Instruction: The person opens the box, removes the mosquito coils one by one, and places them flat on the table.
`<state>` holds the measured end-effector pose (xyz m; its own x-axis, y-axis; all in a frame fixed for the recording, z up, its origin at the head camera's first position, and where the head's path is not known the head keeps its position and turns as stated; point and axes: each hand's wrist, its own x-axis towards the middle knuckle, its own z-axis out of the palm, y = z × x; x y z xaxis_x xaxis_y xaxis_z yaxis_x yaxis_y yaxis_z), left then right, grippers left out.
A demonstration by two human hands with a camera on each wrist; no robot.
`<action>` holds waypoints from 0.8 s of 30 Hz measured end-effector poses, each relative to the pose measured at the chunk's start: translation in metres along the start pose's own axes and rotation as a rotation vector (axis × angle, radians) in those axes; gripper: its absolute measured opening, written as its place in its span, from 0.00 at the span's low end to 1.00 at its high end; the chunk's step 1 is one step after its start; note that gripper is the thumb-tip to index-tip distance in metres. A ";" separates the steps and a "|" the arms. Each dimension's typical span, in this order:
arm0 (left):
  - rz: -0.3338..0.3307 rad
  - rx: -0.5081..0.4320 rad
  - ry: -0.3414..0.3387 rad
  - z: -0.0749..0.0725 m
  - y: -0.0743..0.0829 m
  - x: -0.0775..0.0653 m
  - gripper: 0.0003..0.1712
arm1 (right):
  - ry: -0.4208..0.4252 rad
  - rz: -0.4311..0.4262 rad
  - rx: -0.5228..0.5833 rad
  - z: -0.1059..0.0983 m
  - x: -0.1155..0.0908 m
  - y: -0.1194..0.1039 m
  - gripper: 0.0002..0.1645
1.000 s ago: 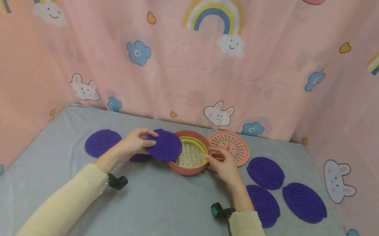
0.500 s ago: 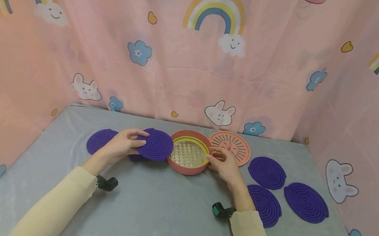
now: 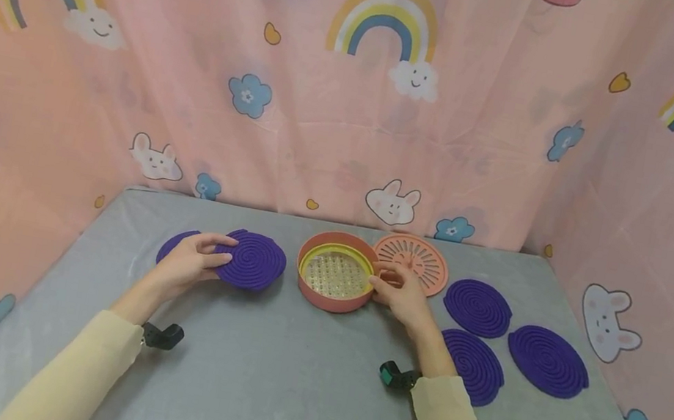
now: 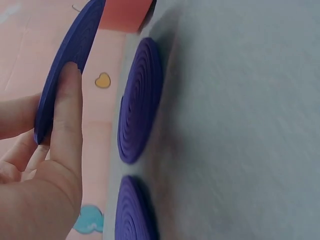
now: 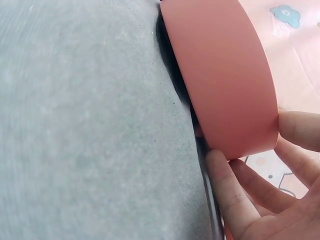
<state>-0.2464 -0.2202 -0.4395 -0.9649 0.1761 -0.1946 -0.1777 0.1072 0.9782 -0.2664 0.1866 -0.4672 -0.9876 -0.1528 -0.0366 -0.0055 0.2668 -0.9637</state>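
My left hand (image 3: 183, 265) pinches a purple spiral mosquito coil (image 3: 257, 262) by its left edge, thumb on one face and fingers on the other. The left wrist view shows this coil raised and tilted above a flat coil (image 4: 141, 100) on the table. Left of centre stands a round pink mosquito coil holder (image 3: 331, 304) with a yellow ring (image 3: 326, 246) and a pale mesh (image 3: 336, 275) inside. My right hand (image 3: 405, 302) grips the holder's right side, its fingertips on the wall and rim in the right wrist view.
A slotted pink lid (image 3: 425, 260) lies behind my right hand. Right of it are three purple coils, one (image 3: 477, 308) at the back, one (image 3: 547, 360) far right, one (image 3: 474, 370) partly behind my right forearm. Another coil (image 3: 172, 246) is partly hidden by my left hand.
My left hand has moved left with the coil, from overlapping the holder to apart from it. The mesh now shows whole. The right hand has stayed on the holder.
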 end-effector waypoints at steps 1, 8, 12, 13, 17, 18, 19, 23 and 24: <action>0.003 -0.005 0.001 -0.002 -0.001 -0.002 0.25 | -0.002 0.001 0.000 0.000 0.000 0.000 0.24; 0.036 -0.015 0.012 -0.018 -0.008 -0.020 0.26 | 0.001 0.004 -0.012 0.000 0.002 0.002 0.25; 0.022 -0.001 0.016 -0.027 -0.009 -0.034 0.26 | -0.009 0.001 -0.010 0.002 0.002 0.002 0.24; 0.018 0.003 0.019 -0.029 -0.010 -0.037 0.26 | -0.011 -0.001 -0.010 0.002 0.002 0.001 0.24; 0.006 0.023 0.029 -0.034 -0.013 -0.049 0.26 | -0.006 0.000 -0.013 0.003 0.003 0.001 0.24; 0.003 0.028 0.030 -0.035 -0.014 -0.051 0.26 | -0.003 0.001 -0.014 0.002 0.003 0.001 0.25; -0.002 0.034 0.032 -0.036 -0.015 -0.053 0.27 | 0.000 0.003 -0.017 0.002 0.003 0.001 0.25; -0.022 0.052 0.038 -0.038 -0.021 -0.062 0.27 | 0.004 0.009 -0.020 0.000 0.002 0.002 0.25; -0.024 0.052 0.034 -0.039 -0.023 -0.064 0.27 | 0.007 0.010 -0.023 -0.001 0.001 0.002 0.25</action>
<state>-0.1877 -0.2717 -0.4469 -0.9667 0.1398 -0.2142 -0.1910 0.1623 0.9681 -0.2679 0.1876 -0.4690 -0.9886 -0.1438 -0.0444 0.0008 0.2901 -0.9570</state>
